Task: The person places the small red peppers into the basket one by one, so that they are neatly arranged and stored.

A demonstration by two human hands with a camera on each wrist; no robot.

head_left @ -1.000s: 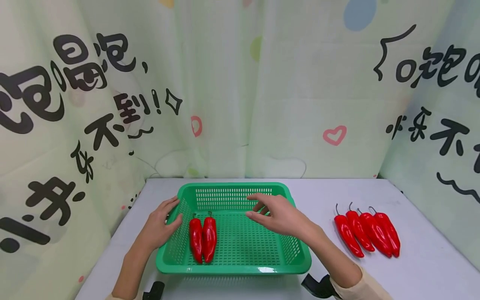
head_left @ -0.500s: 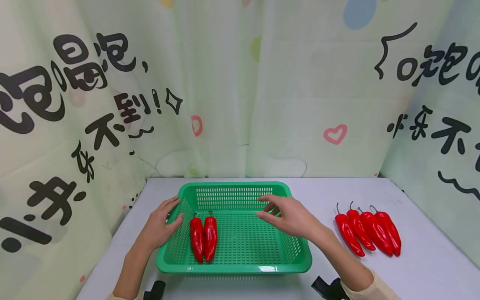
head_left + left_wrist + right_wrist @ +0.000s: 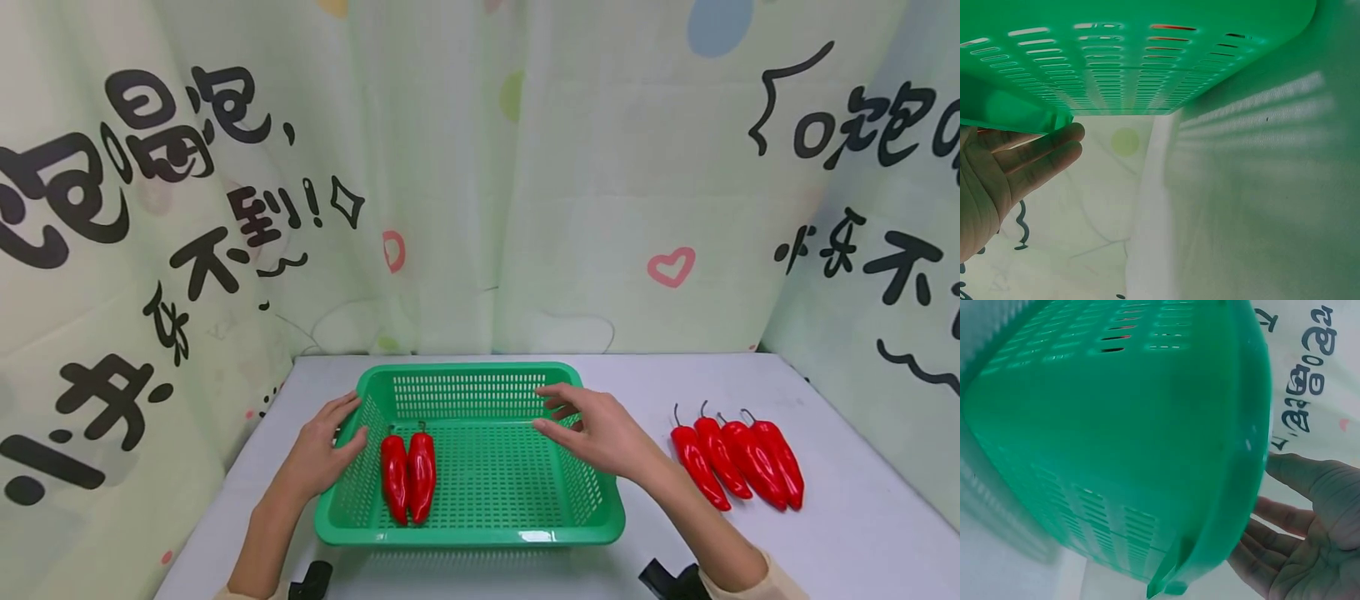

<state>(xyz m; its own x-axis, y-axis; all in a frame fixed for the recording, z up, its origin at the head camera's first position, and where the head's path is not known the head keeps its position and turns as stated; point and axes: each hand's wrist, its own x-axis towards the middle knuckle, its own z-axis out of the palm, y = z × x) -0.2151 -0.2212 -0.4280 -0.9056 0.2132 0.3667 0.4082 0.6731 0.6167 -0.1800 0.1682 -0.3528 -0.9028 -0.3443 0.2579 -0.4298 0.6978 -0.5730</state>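
A green plastic basket (image 3: 487,537) with slotted walls sits on the table. Two glossy red chili peppers (image 3: 422,479) lie side by side in its left half, stems toward the back. The left hand (image 3: 321,448) rests at the basket's left rim, its thumb over the edge; the left wrist view shows its fingers (image 3: 1047,164) fairly straight beside the rim. Above the basket's right side hovers the right hand (image 3: 596,425), fingers spread and slightly bent, holding nothing. In the right wrist view, this hand (image 3: 1310,531) appears beyond the basket's rim.
To the right of the basket, several red chili peppers (image 3: 738,462) lie in a row on the white table (image 3: 847,492). A pale curtain (image 3: 450,208) with black lettering encloses the back and sides. Black wrist straps (image 3: 675,581) show at the lower edge.
The right hand has moved rightward across the basket, from above its middle to above its right side. The left hand and the peppers stay in place.
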